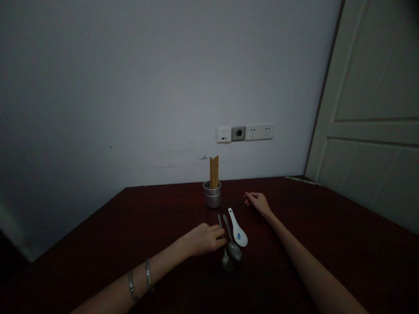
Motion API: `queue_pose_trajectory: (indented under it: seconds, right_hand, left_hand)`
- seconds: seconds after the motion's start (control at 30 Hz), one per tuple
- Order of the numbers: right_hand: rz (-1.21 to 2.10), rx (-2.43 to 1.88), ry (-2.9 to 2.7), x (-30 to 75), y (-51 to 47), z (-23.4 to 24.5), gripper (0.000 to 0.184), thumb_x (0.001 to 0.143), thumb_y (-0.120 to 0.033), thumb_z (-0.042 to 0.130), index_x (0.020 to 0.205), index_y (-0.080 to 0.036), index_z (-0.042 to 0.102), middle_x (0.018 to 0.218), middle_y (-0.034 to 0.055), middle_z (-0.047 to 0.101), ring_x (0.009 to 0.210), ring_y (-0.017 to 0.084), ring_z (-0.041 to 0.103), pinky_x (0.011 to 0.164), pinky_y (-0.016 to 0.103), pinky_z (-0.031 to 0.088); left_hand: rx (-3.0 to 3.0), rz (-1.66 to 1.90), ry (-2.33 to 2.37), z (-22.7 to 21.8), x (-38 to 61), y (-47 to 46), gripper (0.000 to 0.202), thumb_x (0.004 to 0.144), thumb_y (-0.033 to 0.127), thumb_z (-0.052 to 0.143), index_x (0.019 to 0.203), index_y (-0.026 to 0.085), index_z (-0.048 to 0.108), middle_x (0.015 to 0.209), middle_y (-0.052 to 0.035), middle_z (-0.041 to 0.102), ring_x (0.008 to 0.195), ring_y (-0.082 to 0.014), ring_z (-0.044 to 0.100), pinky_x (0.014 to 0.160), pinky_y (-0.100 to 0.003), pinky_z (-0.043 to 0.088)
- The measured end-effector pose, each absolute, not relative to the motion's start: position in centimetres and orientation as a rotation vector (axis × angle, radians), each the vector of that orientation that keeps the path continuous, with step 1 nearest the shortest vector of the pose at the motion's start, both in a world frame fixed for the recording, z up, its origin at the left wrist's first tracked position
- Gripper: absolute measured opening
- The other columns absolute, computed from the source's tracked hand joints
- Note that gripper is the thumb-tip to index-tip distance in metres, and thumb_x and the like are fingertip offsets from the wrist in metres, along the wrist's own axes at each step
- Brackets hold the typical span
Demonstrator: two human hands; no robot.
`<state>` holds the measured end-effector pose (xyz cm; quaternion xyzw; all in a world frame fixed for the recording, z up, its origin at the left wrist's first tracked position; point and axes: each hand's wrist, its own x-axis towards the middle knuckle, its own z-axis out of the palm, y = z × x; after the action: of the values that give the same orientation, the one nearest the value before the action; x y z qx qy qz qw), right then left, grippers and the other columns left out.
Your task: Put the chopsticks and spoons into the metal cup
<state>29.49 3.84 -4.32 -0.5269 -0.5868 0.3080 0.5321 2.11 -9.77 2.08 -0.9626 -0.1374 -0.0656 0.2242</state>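
My left hand (206, 239), with two metal bangles (148, 274) on its wrist, is closed with its fingertips on the handle of a small metal spoon (227, 263). A larger metal spoon (235, 252) lies just right of it. Beside that is a white soup spoon (240, 237) with a blue pattern in its bowl. The handles of all three point away from me. My right hand (258, 202) rests on the table further back, its fingers curled together and nothing visible in them.
Behind the spoons stands a silver metal cup (212, 199) holding several wooden chopsticks (214, 172) upright. The dark red table (157, 213) meets a pale wall with sockets (258, 132). A white panelled door (369, 131) is at the right.
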Motion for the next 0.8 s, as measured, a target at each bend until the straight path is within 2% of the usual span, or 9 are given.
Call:
queue_pose_trajectory:
  seconds: [0.57,0.8]
  right_hand:
    - [0.713,-1.284,-1.431,29.8,4.4,-4.5,0.038,0.072,-0.047,0.05,0.069,-0.012,0.064,0.054,0.005,0.062,0.048,0.014,0.056,0.049,0.023,0.043]
    - [0.687,-1.271,-1.44,29.8,4.3,-4.6,0.038,0.072,-0.047,0.049,0.071,-0.011,0.065,0.055,0.0051,0.062,0.048,0.014,0.056,0.049,0.023,0.042]
  left_hand:
    - [-2.672,-0.213,-0.311,2.1,1.5,-9.3,0.018,0.085,0.016,0.041,0.091,0.018,0.058,0.078,-0.0031,0.056,0.068,-0.011,0.051,0.048,-0.02,0.035]
    - [-2.768,-0.402,-0.525,4.5,0.6,-8.9,0.021,0.086,0.021,0.04,0.095,0.017,0.059,0.09,-0.0046,0.059,0.08,-0.0121,0.054,0.061,-0.022,0.042]
